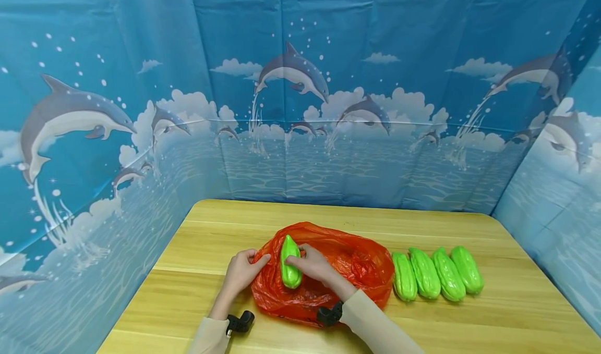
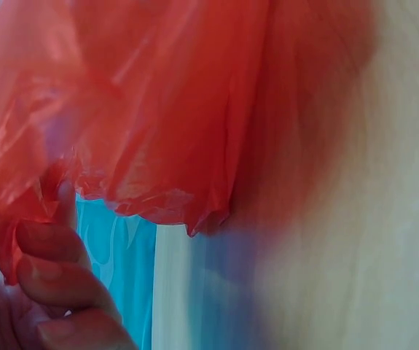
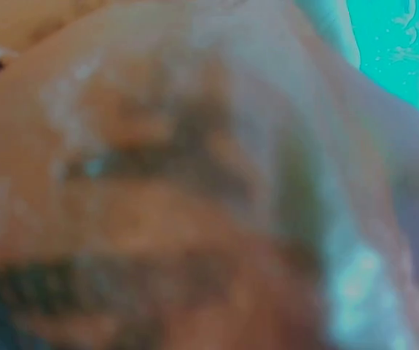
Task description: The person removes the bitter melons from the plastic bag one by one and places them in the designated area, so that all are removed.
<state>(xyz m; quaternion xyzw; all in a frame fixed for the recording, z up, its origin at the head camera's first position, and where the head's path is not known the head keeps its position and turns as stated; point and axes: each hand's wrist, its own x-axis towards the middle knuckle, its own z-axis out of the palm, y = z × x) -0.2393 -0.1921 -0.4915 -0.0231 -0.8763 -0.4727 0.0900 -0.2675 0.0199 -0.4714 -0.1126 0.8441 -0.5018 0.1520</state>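
In the head view, my right hand point(image 1: 318, 266) grips a shiny, bright green, elongated, ribbed thing point(image 1: 289, 276) that looks like a vegetable, pointed at its far end. It is held over the left part of a thin red plastic bag point(image 1: 371, 276), spread wide on the table. My left hand point(image 1: 241, 271) pinches the bag's left edge between thumb and fingers. From the left wrist, the curled fingers point(image 2: 63, 284) show with red film point(image 2: 158, 109) bunched at their tips. The right wrist view is blurred, with translucent film close to the lens.
Several similar green things point(image 1: 427, 273) lie side by side right of the bag on the wooden table point(image 1: 211, 229). A blue curtain point(image 1: 300, 166) printed with dolphins surrounds the table's back and sides. Each wrist wears a black device, one of them by the left sleeve point(image 1: 211, 336).
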